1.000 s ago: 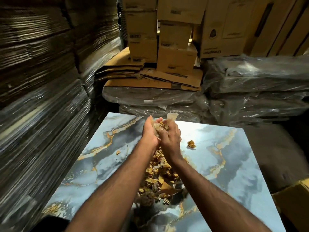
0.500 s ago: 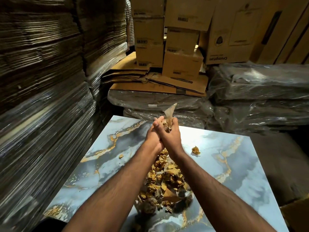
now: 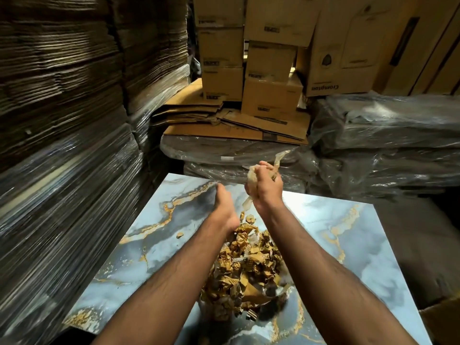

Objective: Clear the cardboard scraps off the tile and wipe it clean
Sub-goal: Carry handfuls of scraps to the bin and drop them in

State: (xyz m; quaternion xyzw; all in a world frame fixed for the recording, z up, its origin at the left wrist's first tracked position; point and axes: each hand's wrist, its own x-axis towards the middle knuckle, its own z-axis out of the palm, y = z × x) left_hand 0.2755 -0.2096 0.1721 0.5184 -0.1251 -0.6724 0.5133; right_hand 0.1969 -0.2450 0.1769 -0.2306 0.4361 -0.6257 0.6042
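Scraps: your cardboard scraps (image 3: 245,275) lie heaped mid-tile (image 3: 348,245), between your forearms.
Right hand: your right hand (image 3: 265,185) grips a crumpled plastic film (image 3: 252,176) above the far edge.
Left hand: your left hand (image 3: 224,207) reaches forward, fingers straight, holding nothing.

Two bare forearms, lightly haired, sleeveless to the frame's edge, no gloves, no jewellery.

Crumpled cardboard scraps (image 3: 245,272) heaped on marbled tile (image 3: 348,245)

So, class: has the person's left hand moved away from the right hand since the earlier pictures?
Yes. The left hand has dropped down and left towards the tile, while the right hand grips the crumpled scrap above the tile's far edge.
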